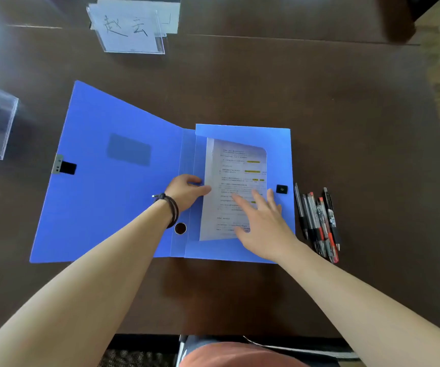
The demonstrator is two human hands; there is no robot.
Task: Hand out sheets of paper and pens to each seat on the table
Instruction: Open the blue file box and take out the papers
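Open blue file box [123, 181] on the desk [346, 115]: left hand [187, 190] grips the sheets [236, 181]; right hand [262, 221], fingers spread, presses them. Next: lift sheets out; pens [318, 221] untouched.

Bright, wide-angle warp, rt edge blurred

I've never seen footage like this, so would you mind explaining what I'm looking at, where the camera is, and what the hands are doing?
There is no machine here: the one picture comes from a camera worn on a person's head, looking down at their own arms. On the dark table lies an open blue file box with printed sheets inside. The left hand grips the sheets' left edge, while the right hand rests flat on them with straight fingers. A bunch of pens lies just right of the box. Clear name stands sit farther back and at the left.
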